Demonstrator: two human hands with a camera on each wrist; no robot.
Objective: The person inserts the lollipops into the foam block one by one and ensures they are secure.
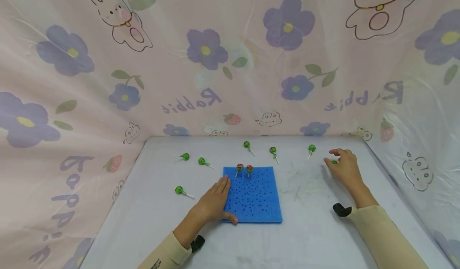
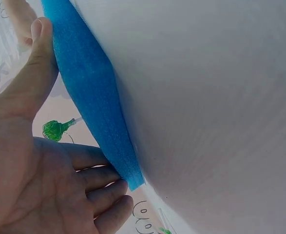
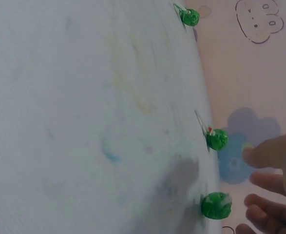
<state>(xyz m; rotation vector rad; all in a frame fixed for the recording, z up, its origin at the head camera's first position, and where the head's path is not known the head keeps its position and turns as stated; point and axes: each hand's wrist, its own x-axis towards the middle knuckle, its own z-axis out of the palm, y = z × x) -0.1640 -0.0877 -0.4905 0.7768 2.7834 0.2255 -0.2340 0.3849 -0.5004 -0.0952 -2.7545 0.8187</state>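
at the middle of a white counter (image 1: pixel 143 221) lies a flat blue foam block (image 1: pixel 253 203), its top dotted with small holes. it is the only holder that shows: a first lollipop (image 1: pixel 240 167) near its 11 o'clock and a second lollipop (image 1: pixel 249 168) near its 12 o'clock appear to stand in it, sticks down, red on their wrappers.

seven more lie loose, so the work looks to be at an early stage, with two placed and seven left. read clockwise around the block, there is one green lollipop (image 1: pixel 179 190) at 9 o'clock, a pair of lollipops (image 1: pixel 202 161) towards 10, a far lollipop (image 1: pixel 246 144) at 12, a red-and-green lollipop (image 1: pixel 273 150) at 1, and two at 2 o'clock, a nearer-in lollipop (image 1: pixel 312 147) and an outermost lollipop (image 1: pixel 334 162).

the person's left grip (image 1: pixel 213 203) rests at the block's 9 o'clock edge, fingers extended against it, not clenched. the right grip (image 1: pixel 345 168) is just beside the outermost lollipop, fingers parted and grasping nothing; the right wrist view shows a gap between them.
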